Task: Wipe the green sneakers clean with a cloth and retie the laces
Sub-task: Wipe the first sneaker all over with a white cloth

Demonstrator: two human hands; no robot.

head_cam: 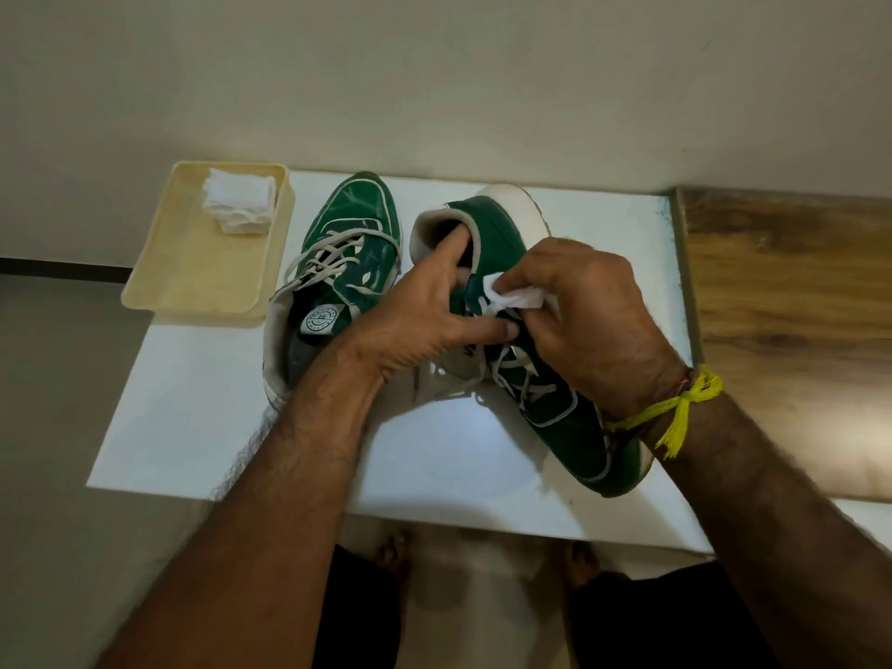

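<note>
The left hand (pixel 425 311) grips the right-hand green leather sneaker with a white sole (pixel 555 379) at its collar: the forefinger hooks into the shoe's opening, and the thumb lies along the tongue side, near the other hand. The right hand (pixel 589 321) has its fingers curled round a crumpled white cloth (pixel 511 294), pinching it and pressing it against the green upper just beside the top of the lacing. This sneaker lies tilted on its side on the white tabletop (pixel 458 456), its long axis running diagonally, heel toward the far wall and toe toward the person's right. Its pale grey laces (pixel 526 374) hang loose. The second green sneaker with loose laces (pixel 342 263) stands upright just to the left, toe pointing away, heel toward the person. Farther left, a cream rectangular plastic tray (pixel 202 277) holds a small stack of folded white cloths (pixel 239 200) in its far corner. A yellow thread band (pixel 675 412) is tied round the right wrist.
</note>
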